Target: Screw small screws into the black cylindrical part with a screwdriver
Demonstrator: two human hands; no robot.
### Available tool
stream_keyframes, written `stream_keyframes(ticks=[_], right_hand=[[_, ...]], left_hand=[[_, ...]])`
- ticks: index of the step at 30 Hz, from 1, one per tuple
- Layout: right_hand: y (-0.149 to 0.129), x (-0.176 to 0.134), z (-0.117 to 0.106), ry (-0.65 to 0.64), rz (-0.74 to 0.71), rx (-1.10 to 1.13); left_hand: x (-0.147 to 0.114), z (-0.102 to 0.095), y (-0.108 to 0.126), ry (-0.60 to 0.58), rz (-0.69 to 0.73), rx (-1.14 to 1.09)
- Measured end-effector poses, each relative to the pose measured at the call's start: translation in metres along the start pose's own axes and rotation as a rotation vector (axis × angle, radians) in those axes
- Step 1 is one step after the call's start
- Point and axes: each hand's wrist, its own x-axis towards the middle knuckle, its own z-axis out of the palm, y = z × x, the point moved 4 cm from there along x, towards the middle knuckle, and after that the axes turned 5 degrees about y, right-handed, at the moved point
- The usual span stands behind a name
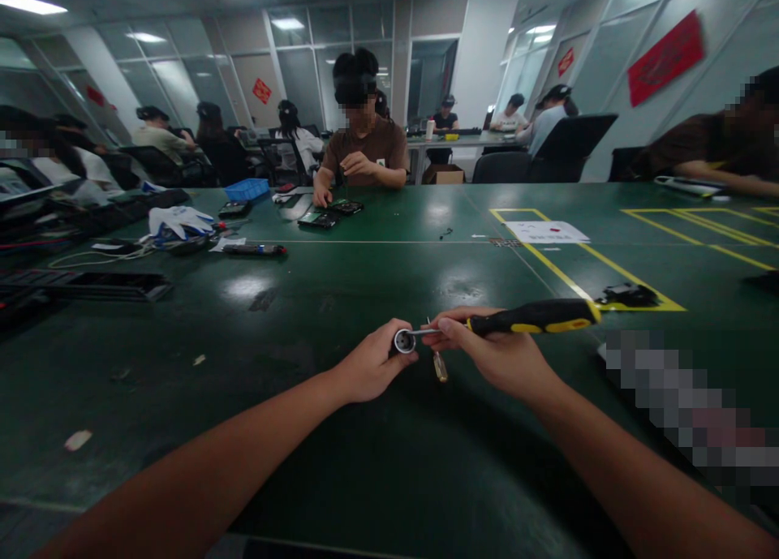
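The cup [404, 341] is held over the table [304, 470] between the two hands, its open end turned towards the view, and the tip of the driver [535, 317] is set at its rim; whether it is seated inside cannot be told. For good control, the cup should be kept steady, the tip settled before force is added, and pressure kept light, since a slip could be taken by the near fingers. By the left hand [372, 363] the cup is grasped from the side, thumb below and fingers curled above; by the right hand [492, 350] the shaft is pinched ahead of the handle, which is laid nearly level across the hand. Both forearms are stretched inward from the lower corners
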Motion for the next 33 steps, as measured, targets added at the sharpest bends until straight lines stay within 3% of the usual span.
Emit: stream_keyframes(ticks=[17,21,27,33], right_hand=[[0.008,0.002,0.0,-0.009,0.06,0.086],[-0.004,-0.002,-0.002,0.008,-0.045,-0.064],[-0.025,-0.01,0.003,0.012,-0.256,-0.517],[-0.02,-0.012,0.005,0.043,-0.252,-0.526]], left_hand=[[-0.001,0.0,0.001,0.011,0.01,-0.002],[-0.001,0.0,0.0,0.023,0.015,-0.013],[-0.003,-0.001,0.001,0.047,0.048,-0.008],[-0.002,0.0,0.0,0.078,0.087,0.0]])
